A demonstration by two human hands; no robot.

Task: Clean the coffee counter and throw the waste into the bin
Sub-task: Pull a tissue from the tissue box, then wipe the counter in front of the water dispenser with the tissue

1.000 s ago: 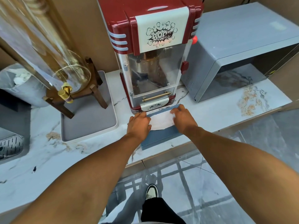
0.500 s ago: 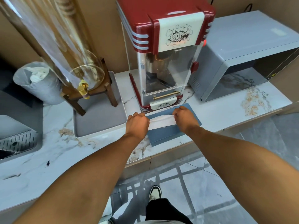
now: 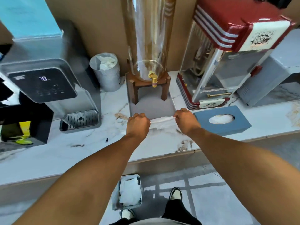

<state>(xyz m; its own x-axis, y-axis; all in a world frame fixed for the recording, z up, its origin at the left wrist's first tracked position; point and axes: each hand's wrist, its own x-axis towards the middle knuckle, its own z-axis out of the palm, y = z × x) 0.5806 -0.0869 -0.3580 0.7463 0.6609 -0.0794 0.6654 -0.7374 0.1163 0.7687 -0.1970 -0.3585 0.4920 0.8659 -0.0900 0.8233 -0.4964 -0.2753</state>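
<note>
Looks like you're at a self-serve drinks and snack counter, break-room or café style.

You've got a white marble-look counter (image 3: pixel 90 148) packed with appliances along a tan wall: a grey hot-water dispenser (image 3: pixel 48 82) with a lit digital panel and drip grate, a tall glass drink dispenser (image 3: pixel 148 46) with a brass tap on a wooden stand, a red retro popcorn machine (image 3: pixel 227 59), and a grey microwave (image 3: pixel 266 82) at the far right. There's a blue tissue box (image 3: pixel 223 122) next to the popcorn machine, a lined bin (image 3: pixel 106 72) full of used tissues on the counter, another bin (image 3: pixel 128 194) on the tiled floor.
</note>
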